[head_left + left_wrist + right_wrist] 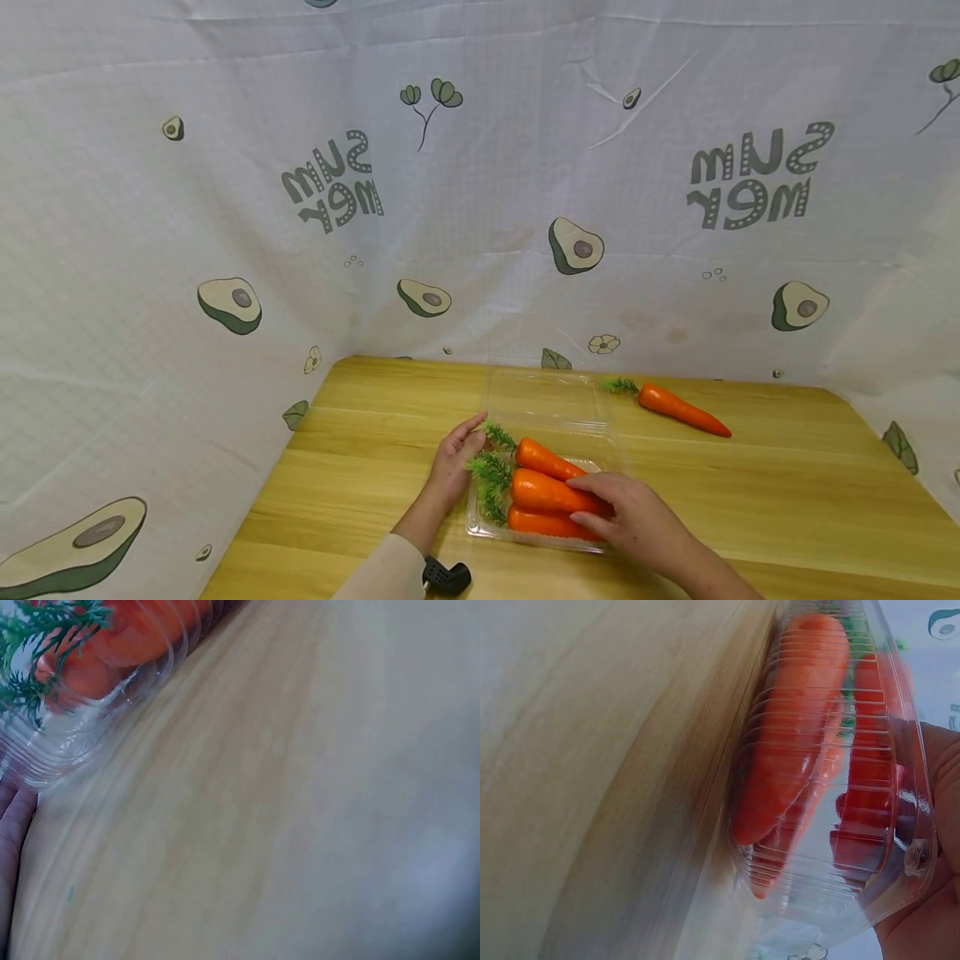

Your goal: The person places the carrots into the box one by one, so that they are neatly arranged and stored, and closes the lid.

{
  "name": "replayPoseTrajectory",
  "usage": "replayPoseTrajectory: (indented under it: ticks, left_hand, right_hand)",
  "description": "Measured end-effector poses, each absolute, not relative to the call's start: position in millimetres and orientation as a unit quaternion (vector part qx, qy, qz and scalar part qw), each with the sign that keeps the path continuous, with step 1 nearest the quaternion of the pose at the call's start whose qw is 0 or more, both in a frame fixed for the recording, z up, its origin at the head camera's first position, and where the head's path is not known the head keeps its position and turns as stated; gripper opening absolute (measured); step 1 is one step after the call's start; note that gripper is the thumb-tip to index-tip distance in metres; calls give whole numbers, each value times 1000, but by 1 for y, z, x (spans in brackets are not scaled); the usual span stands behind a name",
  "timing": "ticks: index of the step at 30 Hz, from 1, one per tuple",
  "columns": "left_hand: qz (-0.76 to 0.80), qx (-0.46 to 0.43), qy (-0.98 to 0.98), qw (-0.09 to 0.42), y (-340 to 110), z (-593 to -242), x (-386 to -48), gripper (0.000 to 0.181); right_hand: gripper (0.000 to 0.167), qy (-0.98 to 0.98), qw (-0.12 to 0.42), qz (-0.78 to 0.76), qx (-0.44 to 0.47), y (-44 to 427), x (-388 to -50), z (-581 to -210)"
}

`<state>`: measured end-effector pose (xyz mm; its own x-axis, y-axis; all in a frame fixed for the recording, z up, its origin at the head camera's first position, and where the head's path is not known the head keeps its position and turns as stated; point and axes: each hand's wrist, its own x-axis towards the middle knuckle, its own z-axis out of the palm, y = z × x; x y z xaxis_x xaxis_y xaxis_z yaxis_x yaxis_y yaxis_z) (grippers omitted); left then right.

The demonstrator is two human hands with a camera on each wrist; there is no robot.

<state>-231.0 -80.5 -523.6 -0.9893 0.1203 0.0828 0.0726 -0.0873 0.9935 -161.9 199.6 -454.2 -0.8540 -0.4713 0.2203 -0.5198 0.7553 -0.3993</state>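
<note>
Centrally, on the bench (765, 492), a clear plastic box (517, 538) holds three vegetables side by side: a far carrot (542, 456), a middle carrot (543, 492) riding highest, and a near carrot (536, 522) along the front wall, their leafy tops (491, 473) toward its left end. Right hand (633, 517): thumb and fingers set on either side of the middle carrot, near its narrow end, gripping it. Left hand (452, 458): fingers loosely extended beside the box's left end and the greenery, grasping nothing; whether they touch the wall, I cannot tell for certain. The lid (546, 398) is folded back behind the box. Outside, to the right of the lid, lies a loose carrot (682, 408), its tip pointing rightward. State of the work, as judged from where I stand: the filling seems well advanced, with three carrots inside; the middle one is not yet released, the loose one is not in the box, and the lid is not over them. Surroundings: a black object (448, 577) by the left sleeve (393, 575); behind, a pale cloth (480, 208) printed with avocados
</note>
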Motion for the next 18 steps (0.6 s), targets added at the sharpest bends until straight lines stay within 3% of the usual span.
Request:
replayPoseTrajectory:
  ticks: [5,12,18]
  left_hand:
    - [733,66,677,16,-79,-523,-231,46]
    - [734,54,676,20,-79,-522,-231,45]
    - [730,53,681,18,-78,-521,-231,45]
  right_hand:
    - [35,-937,41,229,260,202,-162,-454]
    - [31,-932,82,230,267,205,-164,-453]
    - [29,-934,75,253,242,208,-164,-449]
